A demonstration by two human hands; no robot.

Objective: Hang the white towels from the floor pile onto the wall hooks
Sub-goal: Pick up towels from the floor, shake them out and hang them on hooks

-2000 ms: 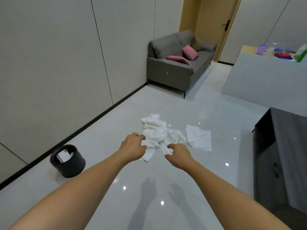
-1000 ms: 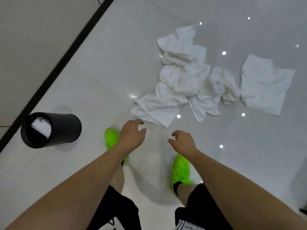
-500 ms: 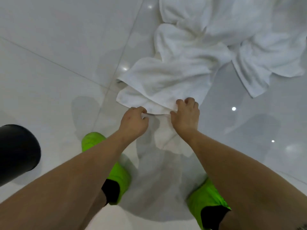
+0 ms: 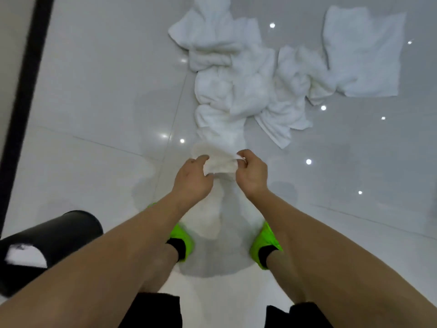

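Glossy pale grey tiled floor fills view, thin grout lines crossing. Small bright ceiling-light reflections dotted over tiles, mostly right. Black skirting strip runs along far left, pale wall beyond. Black cylindrical bin near left, white scrap inside.

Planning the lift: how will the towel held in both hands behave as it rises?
Probably floppy: the towel bunches between the left hand and right hand. It likely trails, since it runs back into the pile.
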